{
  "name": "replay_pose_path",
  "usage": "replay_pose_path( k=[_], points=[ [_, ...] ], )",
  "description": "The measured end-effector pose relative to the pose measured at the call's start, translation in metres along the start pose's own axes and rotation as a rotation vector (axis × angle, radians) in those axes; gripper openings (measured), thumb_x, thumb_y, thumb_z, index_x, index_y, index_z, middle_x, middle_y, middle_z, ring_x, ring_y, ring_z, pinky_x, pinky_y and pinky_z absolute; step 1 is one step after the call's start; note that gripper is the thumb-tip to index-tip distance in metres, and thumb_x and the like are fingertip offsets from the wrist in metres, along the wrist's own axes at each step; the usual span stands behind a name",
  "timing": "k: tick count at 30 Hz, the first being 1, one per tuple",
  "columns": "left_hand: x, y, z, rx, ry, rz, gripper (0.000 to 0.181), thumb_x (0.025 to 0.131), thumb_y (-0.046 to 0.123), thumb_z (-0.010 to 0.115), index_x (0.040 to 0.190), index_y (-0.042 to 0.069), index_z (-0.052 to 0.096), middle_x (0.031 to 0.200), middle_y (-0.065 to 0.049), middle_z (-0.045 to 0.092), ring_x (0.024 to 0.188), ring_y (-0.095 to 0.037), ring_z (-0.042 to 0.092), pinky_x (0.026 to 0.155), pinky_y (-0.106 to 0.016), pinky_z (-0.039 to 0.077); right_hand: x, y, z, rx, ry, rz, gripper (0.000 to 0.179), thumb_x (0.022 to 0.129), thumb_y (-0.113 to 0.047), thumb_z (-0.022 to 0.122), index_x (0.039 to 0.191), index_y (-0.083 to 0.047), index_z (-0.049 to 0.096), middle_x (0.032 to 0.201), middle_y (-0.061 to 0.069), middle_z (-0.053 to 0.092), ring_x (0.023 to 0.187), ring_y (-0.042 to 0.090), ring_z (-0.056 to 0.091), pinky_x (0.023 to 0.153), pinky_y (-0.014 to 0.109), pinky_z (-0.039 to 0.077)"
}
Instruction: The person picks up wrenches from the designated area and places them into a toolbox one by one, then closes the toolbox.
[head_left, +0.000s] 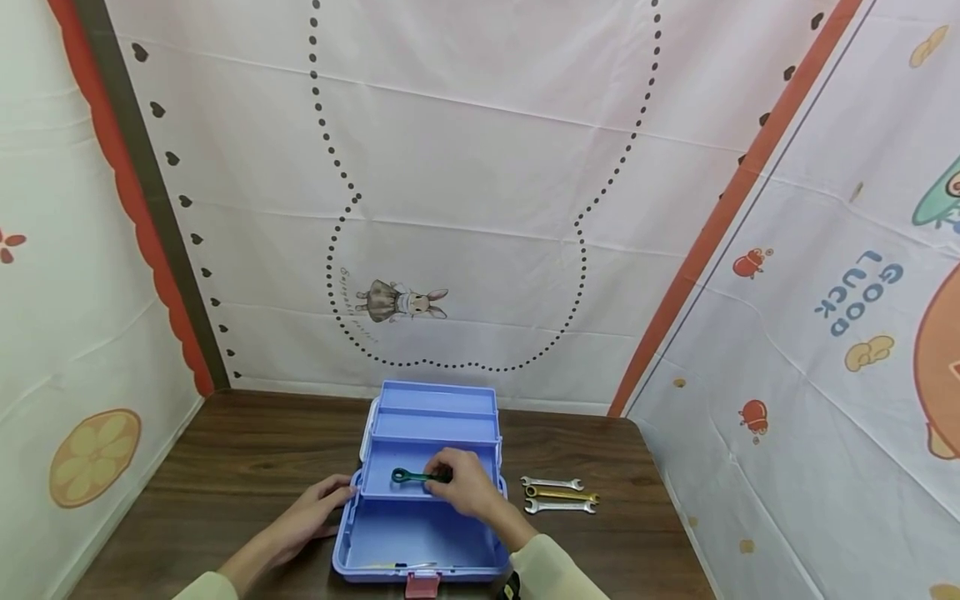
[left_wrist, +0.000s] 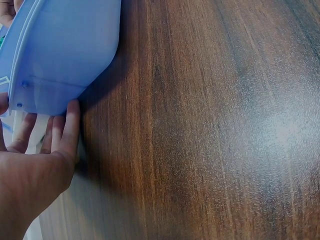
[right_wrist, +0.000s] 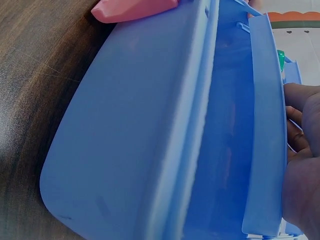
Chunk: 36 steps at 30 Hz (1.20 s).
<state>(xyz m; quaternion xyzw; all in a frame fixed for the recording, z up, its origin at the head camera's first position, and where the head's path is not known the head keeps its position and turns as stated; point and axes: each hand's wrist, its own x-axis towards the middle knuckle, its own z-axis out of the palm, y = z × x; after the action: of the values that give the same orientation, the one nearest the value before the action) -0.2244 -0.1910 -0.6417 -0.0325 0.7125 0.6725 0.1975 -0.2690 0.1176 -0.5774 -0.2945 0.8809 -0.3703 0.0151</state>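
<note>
A light blue toolbox (head_left: 339,557) stands with its lid raised and its inner tray (head_left: 468,460) lifted above the deep lower compartment. My right hand (head_left: 467,485) holds a green ratchet wrench (head_left: 407,476) by one end, at the tray; its ring end points left. In the right wrist view, the tray's front wall (right_wrist: 265,130) hides most of the fingers, and only a bit of green (right_wrist: 281,60) shows. At the box's left side, my left hand (left_wrist: 42,155) grips the rear corner, thumb by the rim and fingers against the outside.
Right of the box, two silver wrenches (head_left: 553,483) and a gold one (head_left: 562,494) lie side by side on the brown wooden table (head_left: 277,433). A red latch (head_left: 422,586) hangs at the box front. Small thin items (head_left: 420,566) lie inside near the front wall.
</note>
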Motion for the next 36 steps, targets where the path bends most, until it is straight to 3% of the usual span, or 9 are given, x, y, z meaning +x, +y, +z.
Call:
replay_pose_path(
  k=[16, 27, 36],
  points=[
    [0.0, -0.002, -0.0018, -0.014, -0.024, 0.01, 0.063, 0.109, 0.043, 0.06, 0.148, -0.005, 0.048, 0.148, -0.027, 0.051, 0.132, -0.037, 0.055, 0.096, -0.055, 0.06, -0.0013, -0.0023, 0.001, 0.031, -0.01, 0.036, 0.01, 0.093, -0.011, 0.083, 0.099, -0.015, 0.077, 0.091, -0.013, 0.067, 0.081, -0.002, 0.058, 0.071, 0.019, 0.053],
    [0.0013, -0.0013, -0.0033, -0.014, -0.014, 0.005, 0.064, 0.108, 0.043, 0.061, 0.149, -0.005, 0.048, 0.149, -0.026, 0.05, 0.132, -0.037, 0.055, 0.096, -0.056, 0.06, -0.0015, -0.0041, 0.0014, 0.039, 0.013, 0.01, 0.01, 0.094, -0.008, 0.082, 0.102, -0.011, 0.077, 0.093, -0.005, 0.07, 0.082, 0.002, 0.061, 0.073, 0.019, 0.056],
    [0.0005, 0.0022, -0.004, -0.008, -0.025, 0.003, 0.064, 0.108, 0.041, 0.061, 0.148, -0.007, 0.046, 0.139, -0.022, 0.057, 0.127, -0.034, 0.057, 0.094, -0.055, 0.061, -0.0035, -0.0039, 0.0023, 0.033, 0.024, 0.0, 0.01, 0.094, -0.008, 0.082, 0.102, -0.011, 0.076, 0.093, -0.005, 0.07, 0.082, 0.001, 0.061, 0.072, 0.019, 0.056]
  ],
)
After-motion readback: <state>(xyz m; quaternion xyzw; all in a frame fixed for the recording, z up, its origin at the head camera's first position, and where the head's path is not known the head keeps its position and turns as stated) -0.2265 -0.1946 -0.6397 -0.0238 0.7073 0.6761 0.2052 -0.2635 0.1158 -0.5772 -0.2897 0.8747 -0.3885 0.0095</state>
